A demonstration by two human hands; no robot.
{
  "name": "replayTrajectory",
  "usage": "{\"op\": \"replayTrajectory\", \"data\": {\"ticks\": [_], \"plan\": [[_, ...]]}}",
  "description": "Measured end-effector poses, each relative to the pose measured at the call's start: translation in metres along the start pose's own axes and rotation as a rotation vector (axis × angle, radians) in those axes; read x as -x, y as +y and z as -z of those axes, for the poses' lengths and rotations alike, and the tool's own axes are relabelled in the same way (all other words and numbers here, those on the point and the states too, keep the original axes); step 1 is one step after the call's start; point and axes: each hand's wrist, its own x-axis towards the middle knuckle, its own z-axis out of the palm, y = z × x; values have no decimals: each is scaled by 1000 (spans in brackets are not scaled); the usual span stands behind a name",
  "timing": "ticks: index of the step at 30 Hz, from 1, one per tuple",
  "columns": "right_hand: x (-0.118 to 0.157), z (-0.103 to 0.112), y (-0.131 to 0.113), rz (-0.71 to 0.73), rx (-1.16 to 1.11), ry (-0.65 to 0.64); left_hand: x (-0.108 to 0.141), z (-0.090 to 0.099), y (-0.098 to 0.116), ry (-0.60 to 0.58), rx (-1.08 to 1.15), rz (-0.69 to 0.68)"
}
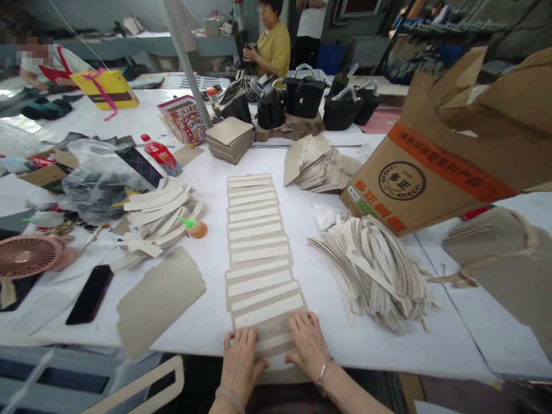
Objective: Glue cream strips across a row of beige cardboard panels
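Note:
A column of overlapping grey cardboard panels (253, 215), with pale strips (260, 253) lying across them, runs down the table towards me. My left hand (240, 359) rests at the left edge of the nearest panels, fingers forward and thumb spread inward. At the right edge, my right hand (309, 344) lies with its fingertips on the cardboard, thumb apart and pointing inward. Between the hands a pale strip (273, 343) shows on the nearest panel. What lies beneath my palms is hidden.
A heap of loose strips (379, 270) and a cardboard carton (401, 172) stand right. To the left are a single panel (161, 299), a phone (89, 294), a green-capped glue bottle (195, 228) and curved pieces (159, 210). Black handbags (304, 98) stand behind; people work beyond.

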Motion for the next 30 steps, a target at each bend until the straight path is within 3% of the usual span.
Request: {"op": "replayTrajectory", "data": {"ticks": [3,6,11,15,21,25,30], "plan": [[5,-2,0,0,-53,-27,1,1,0,-4,75,0],[-5,10,-2,57,-76,-42,-3,10,-3,-25,122,-14],[-59,40,-6,89,41,-43,-37,38,-6,88,55,-3],[-90,42,-5,62,101,-73,-62,45,-7,48,-10,-14],[-70,29,-6,24,114,-31,-60,36,-5,-31,3,-30],[-63,34,-14,-10,35,-29,-58,37,-9,-69,138,-2],[-117,64,-25,-4,59,-59,-94,71,-20,-50,117,4]]}}
